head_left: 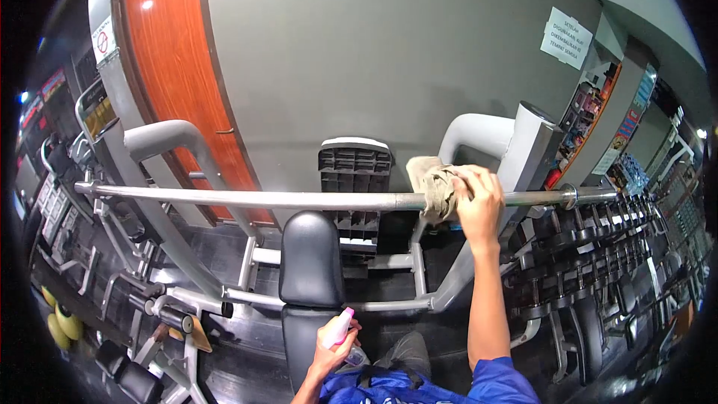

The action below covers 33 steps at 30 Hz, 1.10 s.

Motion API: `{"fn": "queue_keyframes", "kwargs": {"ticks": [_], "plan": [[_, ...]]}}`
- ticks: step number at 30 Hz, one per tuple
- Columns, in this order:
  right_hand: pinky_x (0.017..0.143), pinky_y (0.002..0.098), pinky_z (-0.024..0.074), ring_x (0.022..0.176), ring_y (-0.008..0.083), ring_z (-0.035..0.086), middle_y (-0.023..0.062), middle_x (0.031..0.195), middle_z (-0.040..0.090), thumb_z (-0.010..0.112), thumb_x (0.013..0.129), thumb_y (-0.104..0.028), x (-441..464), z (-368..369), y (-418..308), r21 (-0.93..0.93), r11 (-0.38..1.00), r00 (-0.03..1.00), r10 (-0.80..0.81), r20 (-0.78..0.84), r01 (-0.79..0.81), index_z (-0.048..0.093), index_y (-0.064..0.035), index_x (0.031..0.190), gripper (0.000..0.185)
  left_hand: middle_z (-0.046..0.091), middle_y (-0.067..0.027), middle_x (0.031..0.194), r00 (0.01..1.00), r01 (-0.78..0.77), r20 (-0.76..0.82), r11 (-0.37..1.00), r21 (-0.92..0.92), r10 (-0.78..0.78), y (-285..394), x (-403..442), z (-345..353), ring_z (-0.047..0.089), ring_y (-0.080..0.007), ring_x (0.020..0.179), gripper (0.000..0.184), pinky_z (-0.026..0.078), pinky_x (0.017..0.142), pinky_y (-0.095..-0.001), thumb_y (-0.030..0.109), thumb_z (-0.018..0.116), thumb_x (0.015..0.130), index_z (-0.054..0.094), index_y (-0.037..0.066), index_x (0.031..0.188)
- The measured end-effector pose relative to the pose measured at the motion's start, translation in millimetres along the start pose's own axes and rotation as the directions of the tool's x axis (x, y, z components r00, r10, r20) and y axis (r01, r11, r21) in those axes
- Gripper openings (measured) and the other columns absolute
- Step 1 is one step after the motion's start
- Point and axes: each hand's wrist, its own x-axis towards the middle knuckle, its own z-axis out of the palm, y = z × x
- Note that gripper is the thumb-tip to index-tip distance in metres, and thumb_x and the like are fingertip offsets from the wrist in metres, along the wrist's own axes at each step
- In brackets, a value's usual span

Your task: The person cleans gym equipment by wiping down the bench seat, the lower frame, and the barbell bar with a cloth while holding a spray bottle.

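Note:
A long metal barbell bar (299, 200) lies across the uprights of a bench rack. My right hand (479, 198) is closed on a beige cloth (434, 183), which is wrapped over the bar right of its middle. Lower down, beside the black bench pad (311, 258), my left hand (334, 340) is wrapped round a bottle (341, 325) with a pink and white top. The lower part of the bottle is mostly hidden by the hand.
Racks of dumbbells (591, 247) stand at the right. A black stepped platform (354, 172) leans near the grey wall. An orange door (176, 52) is at the left, with gym machines (164, 314) below it.

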Motion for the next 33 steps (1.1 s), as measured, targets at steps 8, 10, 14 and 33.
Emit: {"fn": "queue_keyframes", "kwargs": {"ticks": [8,10,14,33], "plan": [[0.105,0.0431,0.0411,0.114,0.0283,0.058,0.0078,0.116,0.066,0.07,0.082,-0.026,-16.8,0.1,-13.8,0.012,0.972,0.957,-0.235,0.169,0.236,0.07,-0.0104,0.111,0.032,0.067,-0.01,0.091,0.997,-0.061,0.044,0.998,0.025,0.06,0.7,7.9,8.1,0.067,-0.0142,0.067,0.022,0.056,0.059,-0.0269,-0.006,0.063,0.087,0.063,-0.002,0.108],[0.095,0.0393,0.0464,0.105,0.0265,0.062,0.0053,0.106,0.069,0.066,0.087,-0.023,-10.7,-2.0,-10.2,0.046,0.972,0.957,-0.236,0.166,0.232,0.071,-0.0103,0.105,0.023,0.067,-0.01,0.091,0.998,-0.04,0.049,0.999,0.012,0.039,0.4,7.5,7.9,0.067,-0.0143,0.067,0.023,0.055,0.059,-0.027,-0.006,0.064,0.086,0.063,-0.002,0.109],[0.085,0.0397,0.0489,0.095,0.0275,0.064,0.0057,0.096,0.069,0.061,0.091,-0.023,-0.4,-4.3,-6.9,0.115,0.987,0.951,-0.143,0.274,0.115,0.071,-0.0115,0.101,0.018,0.066,-0.0101,0.092,0.997,-0.06,0.049,0.998,0.036,0.058,-3.2,6.8,6.7,0.067,-0.0143,0.068,0.025,0.056,0.06,-0.0269,-0.006,0.063,0.087,0.063,-0.002,0.111],[0.108,0.0415,0.0393,0.118,0.0311,0.057,0.0145,0.121,0.064,0.062,0.093,-0.018,-3.4,-11.0,10.7,0.193,0.968,0.987,-0.15,-0.066,0.16,0.065,-0.0058,0.118,0.028,0.066,-0.0091,0.091,0.999,-0.007,0.052,1.0,0.002,0.007,-0.4,3.8,5.9,0.067,-0.0137,0.067,0.021,0.055,0.06,-0.0263,-0.006,0.062,0.087,0.062,-0.002,0.108]]}}
